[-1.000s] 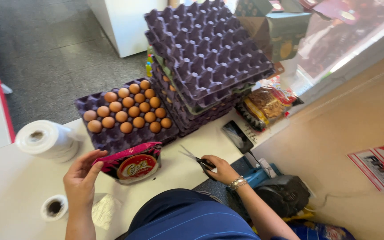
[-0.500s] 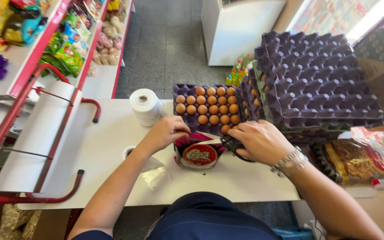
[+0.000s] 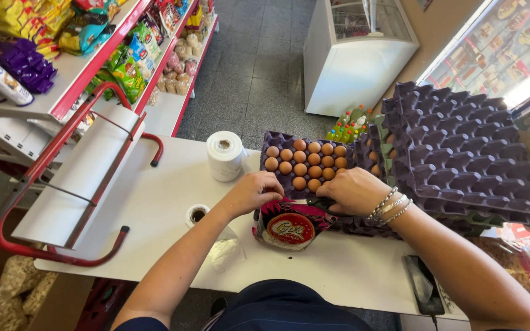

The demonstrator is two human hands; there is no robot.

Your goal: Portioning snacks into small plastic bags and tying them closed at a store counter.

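On the white counter, seen from the head camera:

Snack bag: a pink and black bag with a round red and gold emblem lies near the counter's front edge, its top edge just under both hands and against the front of the egg tray.

Left hand: the left hand is curled, fingers bent down onto the upper left corner of the snack bag and pinching it.

Right hand: the right hand, with beaded bracelets on the wrist, is closed over the bag's upper right edge; a dark item shows under its fingers, too hidden to tell what it is.

Egg tray: a purple tray of brown eggs sits just behind the hands, partly filled.

Empty trays: a tall stack of purple egg trays stands to the right, touching the filled tray's side.

Roll: a white roll of thin plastic bags stands upright left of the egg tray, near the left hand.

Tape: a small roll lies flat beside the left forearm.

Phone: a dark phone lies on the counter under the right forearm.

Rack: a red metal frame with a white board rests at the counter's left end.

Shelves: packaged snacks fill the shelves at far left.
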